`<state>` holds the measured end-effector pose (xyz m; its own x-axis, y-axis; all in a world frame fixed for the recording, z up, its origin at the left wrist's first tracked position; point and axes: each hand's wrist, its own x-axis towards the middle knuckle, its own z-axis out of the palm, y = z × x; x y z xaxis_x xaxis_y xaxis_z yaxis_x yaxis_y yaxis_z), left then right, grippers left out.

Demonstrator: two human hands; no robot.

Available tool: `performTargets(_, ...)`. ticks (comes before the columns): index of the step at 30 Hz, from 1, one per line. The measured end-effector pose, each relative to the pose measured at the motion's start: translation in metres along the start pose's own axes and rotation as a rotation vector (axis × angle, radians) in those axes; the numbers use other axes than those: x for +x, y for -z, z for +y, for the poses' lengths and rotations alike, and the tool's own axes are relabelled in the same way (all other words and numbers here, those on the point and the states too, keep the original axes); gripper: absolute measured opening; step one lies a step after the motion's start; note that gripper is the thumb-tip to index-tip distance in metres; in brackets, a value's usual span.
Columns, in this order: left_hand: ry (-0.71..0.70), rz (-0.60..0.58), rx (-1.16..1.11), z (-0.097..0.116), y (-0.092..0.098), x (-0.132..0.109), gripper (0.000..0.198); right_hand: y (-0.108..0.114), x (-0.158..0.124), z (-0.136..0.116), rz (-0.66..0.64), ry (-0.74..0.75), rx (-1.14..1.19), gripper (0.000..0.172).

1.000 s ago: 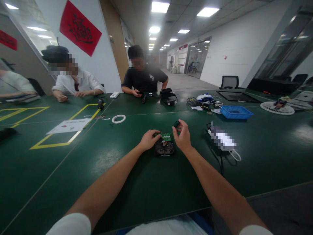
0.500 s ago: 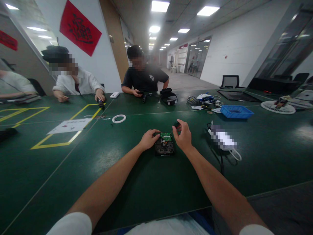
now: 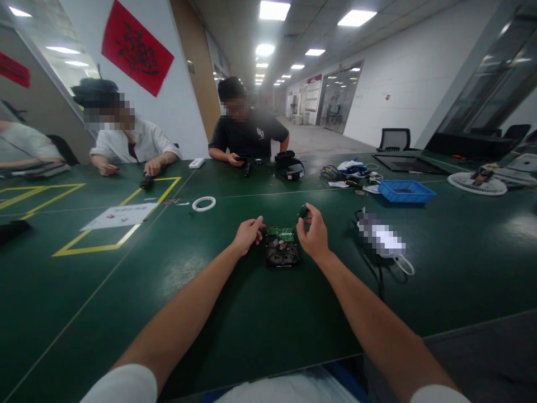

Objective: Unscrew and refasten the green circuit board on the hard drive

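A hard drive (image 3: 282,254) lies flat on the green table in front of me, its green circuit board (image 3: 280,234) showing at the far end. Just left of the drive and apart from it is my left hand (image 3: 247,236); thumb and fingertips are pressed together, and anything between them is too small to make out. My right hand (image 3: 314,232) is at the drive's right far corner, with thumb and fingers closed around a small dark rounded object (image 3: 302,212). Most of that object is hidden by the fingers.
A phone with a white cable (image 3: 384,238) lies to the right, a blue tray (image 3: 406,192) beyond it. On the left are a white ring (image 3: 204,204) and a paper sheet (image 3: 119,216) over yellow tape. Two people (image 3: 247,131) (image 3: 134,140) sit across the table.
My left hand has lifted off the drive's board and moved slightly left, its fingers now pinched. My right hand has barely shifted. Across the table, a person's hand with a dark tool has moved left.
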<state>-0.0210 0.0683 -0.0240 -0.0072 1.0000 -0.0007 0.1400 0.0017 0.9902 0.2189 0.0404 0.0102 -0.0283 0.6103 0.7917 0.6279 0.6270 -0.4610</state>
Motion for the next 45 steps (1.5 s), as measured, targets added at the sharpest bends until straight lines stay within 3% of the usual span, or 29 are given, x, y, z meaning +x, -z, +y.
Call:
performTargets(5, -0.059, -0.012, 0.122, 0.0, -0.005, -0.006, 0.036, 0.003, 0.002, -0.002, 0.004, 0.013, -0.001, 0.049)
performTargets(11, -0.237, -0.047, 0.409, 0.002, -0.008, -0.012, 0.035, 0.003, 0.002, -0.003, 0.031, 0.046, 0.014, 0.047)
performTargets(22, -0.374, -0.016, 0.564, -0.001, -0.006, -0.01, 0.035, 0.003, 0.002, -0.002, 0.055, 0.062, 0.005, 0.048)
performTargets(45, -0.366, -0.012, 0.567, -0.001, -0.007, -0.01, 0.039, 0.0, 0.002, -0.001, 0.051, 0.037, 0.054, 0.05)
